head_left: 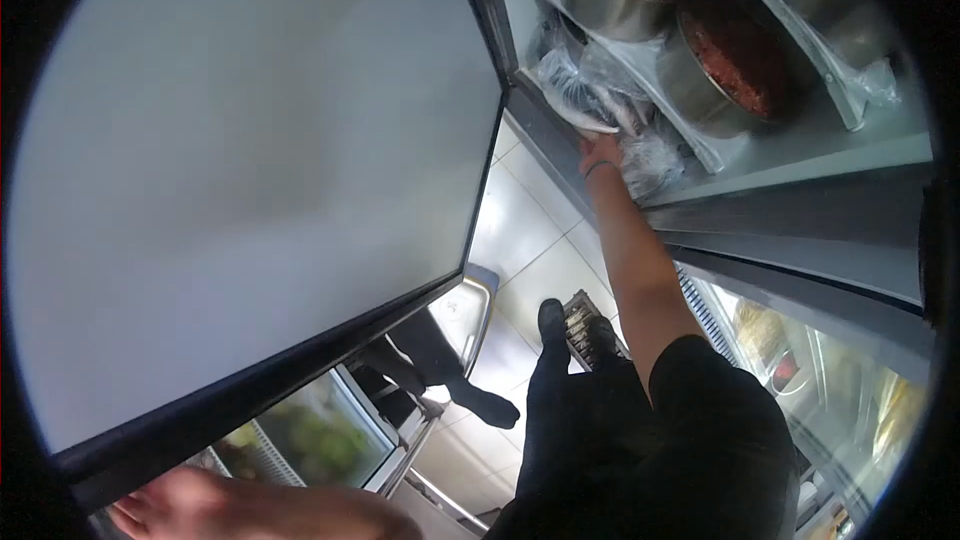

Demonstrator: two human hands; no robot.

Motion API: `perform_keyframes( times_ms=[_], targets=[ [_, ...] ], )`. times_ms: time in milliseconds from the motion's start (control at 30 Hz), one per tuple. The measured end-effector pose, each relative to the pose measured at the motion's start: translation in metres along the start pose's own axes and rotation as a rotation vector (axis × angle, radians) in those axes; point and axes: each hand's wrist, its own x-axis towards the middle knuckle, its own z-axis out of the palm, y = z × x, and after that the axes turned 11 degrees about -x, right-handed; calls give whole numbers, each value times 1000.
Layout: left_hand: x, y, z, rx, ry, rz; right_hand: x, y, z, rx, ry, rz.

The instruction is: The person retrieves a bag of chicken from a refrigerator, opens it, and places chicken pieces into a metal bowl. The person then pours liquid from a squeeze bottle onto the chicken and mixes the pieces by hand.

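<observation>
My right hand (pixel 600 150) reaches into an open refrigerator, on its lower shelf. Its fingers are closed at the lower end of a clear plastic bag (pixel 570 85) with pale, long pieces inside, and they are partly hidden. Beside it lies another crumpled clear bag (pixel 655 162). At the bottom left, my left hand (pixel 175 500) is curled at the dark edge of the large white refrigerator door (pixel 250 140), which stands swung open. Part of that hand is cut off by the view's border.
Above the bags, metal pots (pixel 690 80) of red, minced-looking food stand on a wire shelf (pixel 700 145). A glass-fronted cooler (pixel 800 350) is at right. Another person's dark shoe (pixel 485 405) shows below the door. A floor drain grate (pixel 580 325) lies by my feet.
</observation>
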Motion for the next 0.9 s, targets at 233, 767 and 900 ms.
perform_keyframes(
  times_ms=[233, 767, 900],
  targets=[
    [-275, -8, 117, 315, -516, -442, 46, -5, -33, 33, -514, 196],
    [-570, -252, 299, -511, -695, -1932, -2, -17, -22, 261, -574, -31],
    [-566, -235, 303, -555, -450, -1935, -11, -15, -20, 253, -562, 45]
  ],
)
